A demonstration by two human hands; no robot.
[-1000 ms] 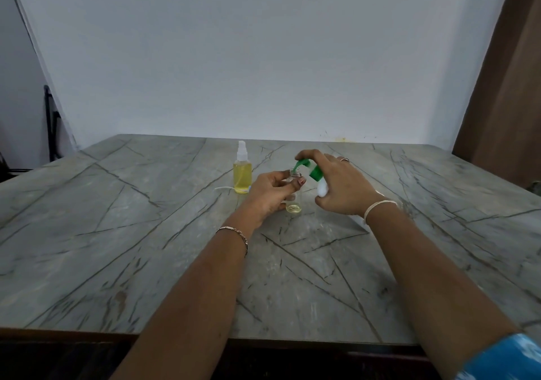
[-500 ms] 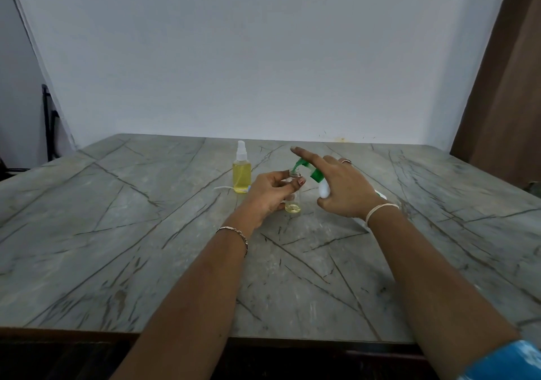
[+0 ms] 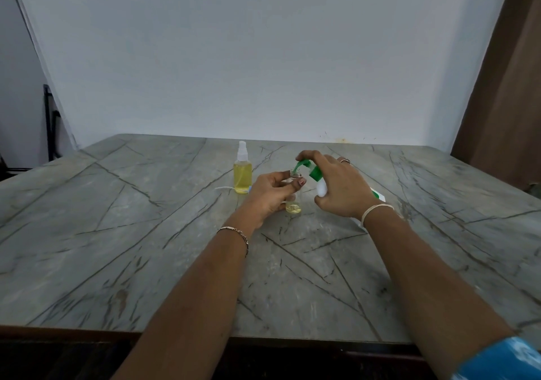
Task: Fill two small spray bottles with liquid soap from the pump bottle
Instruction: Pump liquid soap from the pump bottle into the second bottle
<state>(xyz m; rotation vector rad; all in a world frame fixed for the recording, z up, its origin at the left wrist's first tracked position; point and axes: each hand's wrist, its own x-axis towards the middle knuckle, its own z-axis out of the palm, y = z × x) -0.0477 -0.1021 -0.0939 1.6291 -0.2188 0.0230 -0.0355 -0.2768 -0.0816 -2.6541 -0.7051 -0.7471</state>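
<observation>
My left hand (image 3: 270, 193) grips a small clear spray bottle (image 3: 293, 205) standing uncapped on the table, a little yellow soap at its bottom. My right hand (image 3: 339, 189) holds the white pump bottle (image 3: 321, 187) tilted toward it, index finger pressed on the green pump head (image 3: 306, 165), whose nozzle sits over the small bottle's open neck. A second spray bottle (image 3: 242, 173), full of yellow liquid with its clear sprayer cap on, stands to the left, beyond my left hand.
The grey marble-pattern table (image 3: 146, 233) meets a pale wall at the back. A loose white sprayer tube (image 3: 224, 188) lies beside the full bottle. A brown curtain (image 3: 506, 86) hangs at right.
My right index finger, lifted off the pump head half a second ago, has come back down onto it. The left hand and both small bottles have stayed put.
</observation>
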